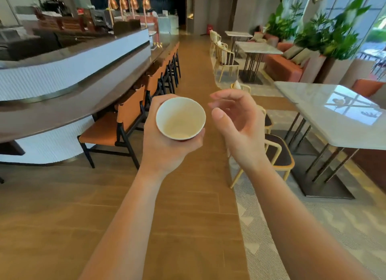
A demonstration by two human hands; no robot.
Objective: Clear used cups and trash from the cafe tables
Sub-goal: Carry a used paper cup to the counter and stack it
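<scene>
Left of the marble table [334,117], out over the wooden floor [188,206], your left hand [165,148] grips a paper cup [180,118]. Your fingers curl around the far side of the cup's wall, and your thumb wraps its lower edge. The cup stands nearly upright. Its long axis runs from the base, seated in your grasp, up to the open mouth, which tips slightly back toward you. You look straight into the pale interior, where only a faint residue shows at the bottom. A sliver of dark red outer wall shows under the rim on the side nearest you.

Your right hand [240,125] hangs between the cup and the table and holds nothing. Its fingers are loosely curled and its palm is turned toward the cup. Its thumb is just beside the rim without touching it.

A cream chair [278,154] with a dark seat is drawn up to the table's left side, behind your right wrist. Farther left of the table, across the aisle, a curved bar counter [73,96] runs away from you with orange chairs [117,125] lined along it. Beyond the table, more marble tops and leafy plants [330,35] stand by the windows.
</scene>
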